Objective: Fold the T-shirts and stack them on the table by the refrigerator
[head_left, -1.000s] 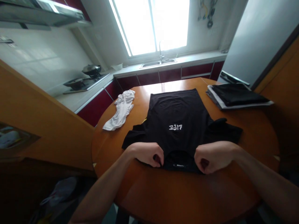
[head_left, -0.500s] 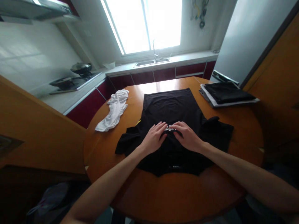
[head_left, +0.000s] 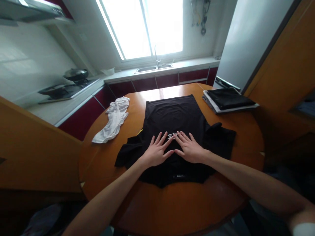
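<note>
The black shirt (head_left: 173, 113) lies spread out flat in the middle of the frame, on the brown worktop (head_left: 187, 206). Its hem points to the top of the frame and its collar to the bottom, where small pale print (head_left: 180, 176) shows inside the neck. One sleeve reaches out to either side; the one at right of centre has a bunched edge.

My left hand (head_left: 157, 152) and right hand (head_left: 189, 149) rest palm down on the chest, fingers spread. My grip is open on both sides, with nothing pinched. My thumbs and forefingers come together at the centre, tips so near that I cannot tell whether they touch, and they partly cover the white lettering (head_left: 169, 136). A yellow bit (head_left: 140, 131) shows at the shirt's edge, left of centre.

Left of the shirt, well apart from my hands, lies a crumpled white cloth (head_left: 113, 119). Right of centre, higher in the frame, sits a folded stack (head_left: 228, 98), black on top with white beneath.
</note>
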Motion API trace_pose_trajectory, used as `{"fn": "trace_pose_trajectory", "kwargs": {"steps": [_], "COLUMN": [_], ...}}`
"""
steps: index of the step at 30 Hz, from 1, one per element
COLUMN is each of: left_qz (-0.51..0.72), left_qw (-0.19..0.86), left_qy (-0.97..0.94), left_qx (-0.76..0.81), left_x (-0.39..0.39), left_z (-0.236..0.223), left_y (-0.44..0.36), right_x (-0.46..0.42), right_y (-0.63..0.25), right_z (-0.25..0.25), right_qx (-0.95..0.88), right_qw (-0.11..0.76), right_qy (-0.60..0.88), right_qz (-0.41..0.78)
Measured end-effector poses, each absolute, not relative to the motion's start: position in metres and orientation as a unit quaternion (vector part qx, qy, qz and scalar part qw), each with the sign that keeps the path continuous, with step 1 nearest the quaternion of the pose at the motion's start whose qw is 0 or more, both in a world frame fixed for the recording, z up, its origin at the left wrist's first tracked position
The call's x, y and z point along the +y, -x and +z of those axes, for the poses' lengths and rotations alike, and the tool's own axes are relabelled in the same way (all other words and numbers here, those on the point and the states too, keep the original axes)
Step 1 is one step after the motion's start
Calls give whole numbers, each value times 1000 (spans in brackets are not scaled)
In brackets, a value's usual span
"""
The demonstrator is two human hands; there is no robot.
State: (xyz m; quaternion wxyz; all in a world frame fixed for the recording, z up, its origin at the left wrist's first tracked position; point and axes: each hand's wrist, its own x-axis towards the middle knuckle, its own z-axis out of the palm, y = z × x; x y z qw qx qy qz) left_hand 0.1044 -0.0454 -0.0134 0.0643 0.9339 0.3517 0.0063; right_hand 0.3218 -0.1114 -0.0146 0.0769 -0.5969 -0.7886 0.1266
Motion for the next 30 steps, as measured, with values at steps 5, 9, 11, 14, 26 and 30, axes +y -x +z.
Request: {"fn": "trace_pose_trajectory", "kwargs": {"steps": [5, 9, 11, 14, 26, 30], "left_qz": [3, -5, -7, -18, 1, 90], "left_qw": [65, 62, 58, 55, 90, 193], "left_qy": [-926, -920, -913, -902, -902, -888], "left_qx": [372, 388, 403, 428, 422, 407], "left_x": [-46, -47, -48, -51, -47, -32], "left_z": [-13, -15, -16, -14, -7, 9], "left_y": [-105, -106, -106, -106, -99, -91], "right_x": [-106, -99, -98, -99, -97, -96], "right_y": [-324, -329, -332, -335, -332, -333], "right_z": [-12, -19, -23, -26, -22, -20], "right_qx": [-773, -738, -729, -725, -725, -725], "right_qw": [104, 108, 91, 77, 82, 78], "right_qy": [614, 658, 669, 675, 674, 672], "right_qz": [120, 102, 110, 113, 119, 127]}}
